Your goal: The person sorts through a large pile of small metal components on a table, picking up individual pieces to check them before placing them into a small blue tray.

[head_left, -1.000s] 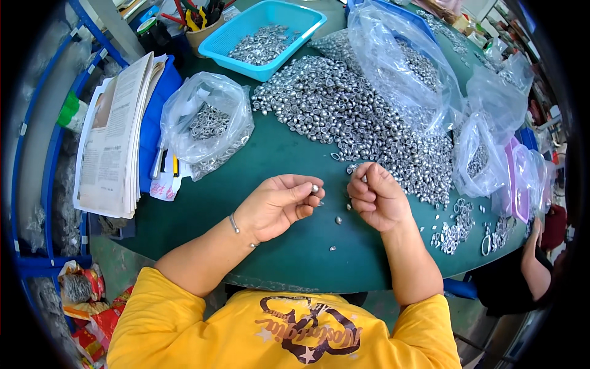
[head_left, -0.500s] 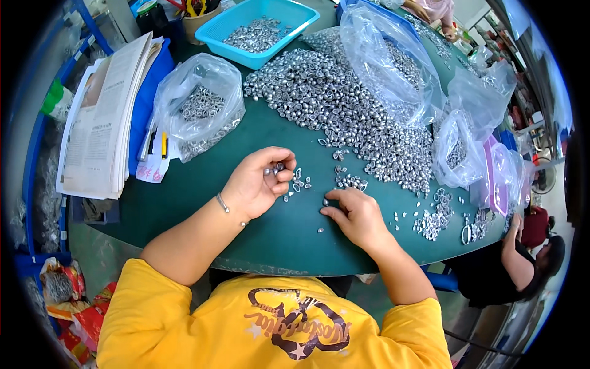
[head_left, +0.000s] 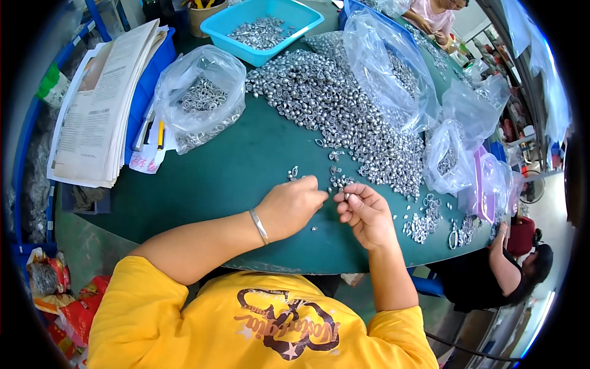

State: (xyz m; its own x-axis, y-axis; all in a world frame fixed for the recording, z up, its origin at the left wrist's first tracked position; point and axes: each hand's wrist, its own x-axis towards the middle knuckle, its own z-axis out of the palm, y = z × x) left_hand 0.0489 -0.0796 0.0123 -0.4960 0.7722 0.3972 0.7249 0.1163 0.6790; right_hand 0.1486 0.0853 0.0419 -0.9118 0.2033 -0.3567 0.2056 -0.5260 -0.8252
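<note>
Thumb and fingers of my right hand (head_left: 372, 219), palm partly turned up, pinch a small silver oval metal piece (head_left: 347, 197). Close beside it, my left hand (head_left: 290, 208) is closed with its back upward, so whatever lies inside it is hidden. A few loose metal pieces (head_left: 340, 182) lie on the green table just beyond both fingertips. Past them spreads a large heap of silver oval pieces (head_left: 344, 101). A single small piece (head_left: 314, 229) rests on the table near my left wrist.
A clear bag of metal rings (head_left: 203, 95) stands at the left, beside a blue bin topped with papers (head_left: 95, 111). Behind is a blue basket (head_left: 258, 55). Clear bags (head_left: 390, 67) and small metal scraps (head_left: 424, 224) lie to the right. Other people sit far right and behind.
My left hand has turned over from palm up and moved right, hiding the pieces that showed in it. My right hand has rolled palm upward and shifted slightly right.
</note>
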